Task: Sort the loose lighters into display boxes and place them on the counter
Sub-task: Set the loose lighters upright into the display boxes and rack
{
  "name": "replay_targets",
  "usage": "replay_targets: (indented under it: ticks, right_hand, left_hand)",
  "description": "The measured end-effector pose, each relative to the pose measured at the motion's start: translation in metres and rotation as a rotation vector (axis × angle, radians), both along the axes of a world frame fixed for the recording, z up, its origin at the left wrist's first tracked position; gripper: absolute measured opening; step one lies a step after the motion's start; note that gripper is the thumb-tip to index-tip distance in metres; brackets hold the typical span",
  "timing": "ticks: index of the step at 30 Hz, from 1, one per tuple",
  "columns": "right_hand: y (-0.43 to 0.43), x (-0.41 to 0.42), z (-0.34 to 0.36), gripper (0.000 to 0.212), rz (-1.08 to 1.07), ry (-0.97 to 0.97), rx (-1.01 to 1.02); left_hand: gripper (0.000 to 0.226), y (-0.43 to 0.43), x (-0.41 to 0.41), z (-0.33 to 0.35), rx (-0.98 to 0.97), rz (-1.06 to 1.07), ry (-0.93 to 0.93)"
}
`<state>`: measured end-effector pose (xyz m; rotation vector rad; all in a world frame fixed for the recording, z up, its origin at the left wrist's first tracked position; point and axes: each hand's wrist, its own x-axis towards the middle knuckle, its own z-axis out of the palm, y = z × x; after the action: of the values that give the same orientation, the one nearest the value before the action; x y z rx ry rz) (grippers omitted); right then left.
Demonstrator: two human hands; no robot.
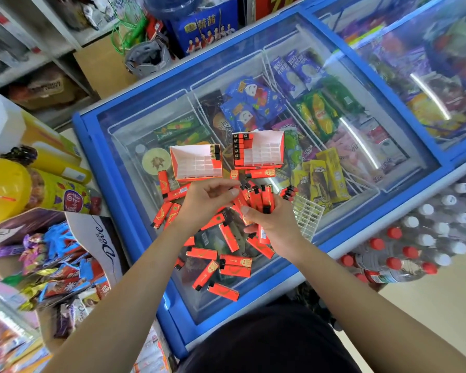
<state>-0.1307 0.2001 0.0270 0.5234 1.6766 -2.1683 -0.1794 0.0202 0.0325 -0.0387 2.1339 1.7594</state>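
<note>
A person's right hand (272, 227) grips an upright bundle of red plastic lighters with black tops (258, 197). The left hand (205, 200), touching it, pinches the bundle's top. Loose red lighters (228, 265) lie scattered near and beneath the hands on a blue-framed glass freezer lid (124, 200). Just beyond stand two open red cardboard display boxes: the left display box (197, 162) nearly empty, the right display box (258, 152) partly filled.

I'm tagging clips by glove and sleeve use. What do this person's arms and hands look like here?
The left forearm and right forearm are bare as far as the frame shows, with no sleeves in view. The left hand and right hand wear no gloves, and I can make out no ring, watch or bracelet. A dark garment covers the body below.
</note>
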Motion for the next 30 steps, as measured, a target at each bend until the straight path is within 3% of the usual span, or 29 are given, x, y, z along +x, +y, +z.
replay_targets:
  ticks: [8,13,15,21,30]
  right_hand:
    - [0.052,0.017,0.011,0.012,-0.202,-0.058,0.098]
    - [0.081,0.028,0.003,0.017,-0.162,-0.136,0.139]
    - [0.087,0.031,-0.002,0.012,-0.174,-0.213,0.11]
    - [0.096,0.042,-0.013,0.031,-0.224,-0.305,-0.067]
    - [0.109,0.059,-0.026,0.039,-0.294,-0.19,-0.255]
  left_hand:
    - [0.017,0.01,0.032,-0.004,0.039,0.131,-0.037]
    - [0.022,0.019,0.053,-0.014,-0.024,0.083,-0.033]
    - [0.024,0.024,0.059,-0.015,-0.043,0.069,-0.005]
    - [0.021,0.055,0.061,-0.006,-0.052,0.002,0.066]
    - [0.02,0.115,0.009,-0.008,-0.246,-0.199,0.357]
